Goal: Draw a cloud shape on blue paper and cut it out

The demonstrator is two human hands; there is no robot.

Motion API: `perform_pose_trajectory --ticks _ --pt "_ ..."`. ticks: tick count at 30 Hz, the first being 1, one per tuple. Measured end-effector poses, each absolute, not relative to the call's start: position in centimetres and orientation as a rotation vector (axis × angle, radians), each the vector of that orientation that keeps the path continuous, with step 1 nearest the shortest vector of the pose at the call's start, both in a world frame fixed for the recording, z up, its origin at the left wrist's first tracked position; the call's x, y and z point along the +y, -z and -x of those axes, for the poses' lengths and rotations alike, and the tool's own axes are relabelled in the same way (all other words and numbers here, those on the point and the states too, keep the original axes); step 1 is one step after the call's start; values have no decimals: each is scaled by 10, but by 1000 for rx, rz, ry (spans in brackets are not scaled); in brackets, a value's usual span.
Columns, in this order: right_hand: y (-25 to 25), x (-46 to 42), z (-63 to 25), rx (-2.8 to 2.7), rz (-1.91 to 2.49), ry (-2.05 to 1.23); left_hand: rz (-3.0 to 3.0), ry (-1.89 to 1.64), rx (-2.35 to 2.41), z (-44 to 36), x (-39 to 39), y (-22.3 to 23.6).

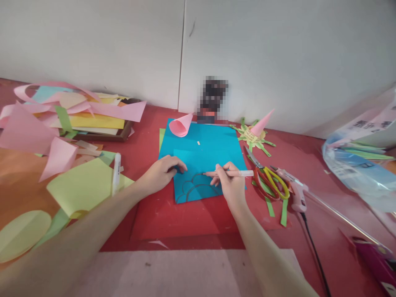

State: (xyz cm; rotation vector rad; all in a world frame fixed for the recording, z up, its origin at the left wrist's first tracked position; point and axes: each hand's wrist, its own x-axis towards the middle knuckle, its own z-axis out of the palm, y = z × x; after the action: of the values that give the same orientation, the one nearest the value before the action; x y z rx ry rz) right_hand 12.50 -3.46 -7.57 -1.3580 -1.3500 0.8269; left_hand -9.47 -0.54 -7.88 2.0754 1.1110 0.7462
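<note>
Pen point(229, 173): its tip is touching the small blue sheet point(198, 163) at a dark curved line; its pale end is pointing to the right.
Right hand point(230, 181): it is holding the pen, thumb and fingers closing around it above the sheet's right part.
Left hand point(173, 167): it is resting at the small sheet's left edge; its fingers are bending loosely, standing apart from the thumb and holding nothing.
Small blue sheet: it is lying between the hands, over the near part of the large blue sheet point(210, 136); dark scalloped curves are running across its near half.
Pink cone point(185, 123): it is lying on its side at the large sheet's far left; its open end is facing left and toward the person.
Pointed pink cone point(261, 123): it is standing tilted on a yellow-green paper flower point(252, 136), right of the large sheet.
Scissors point(280, 183): they are lying right of the right hand, beside the pink glue gun point(298, 196); green strips point(284, 212) are lying near.
White marker point(116, 173): it is lying on yellow-green paper point(80, 185), near the left forearm.
Paper scraps point(95, 119): they are heaping over a brown tray point(116, 139) at far left.
Plastic bag point(355, 165): it is sitting at far right on the red table point(309, 165).
</note>
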Motion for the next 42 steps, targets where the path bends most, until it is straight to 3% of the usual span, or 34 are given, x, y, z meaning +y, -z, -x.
perform_pose_trajectory --ticks 42 --pt "71 -39 -126 -1270 1405 -775 -2091 -748 1103 95 -5 80"
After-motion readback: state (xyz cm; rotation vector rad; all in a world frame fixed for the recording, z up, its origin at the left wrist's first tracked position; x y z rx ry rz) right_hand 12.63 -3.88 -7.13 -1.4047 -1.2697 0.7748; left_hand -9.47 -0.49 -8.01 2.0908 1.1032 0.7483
